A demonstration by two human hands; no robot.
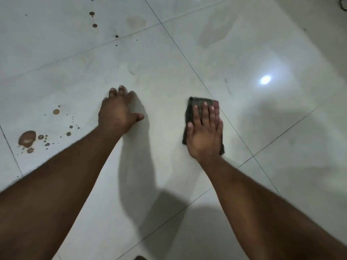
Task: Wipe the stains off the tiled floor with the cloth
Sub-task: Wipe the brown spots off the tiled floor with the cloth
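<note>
The right hand lies flat with straight fingers on the folded dark cloth, pressing it to the pale tiled floor well apart from the brown stains, while the left hand, fingers spread, props the person's weight.
</note>
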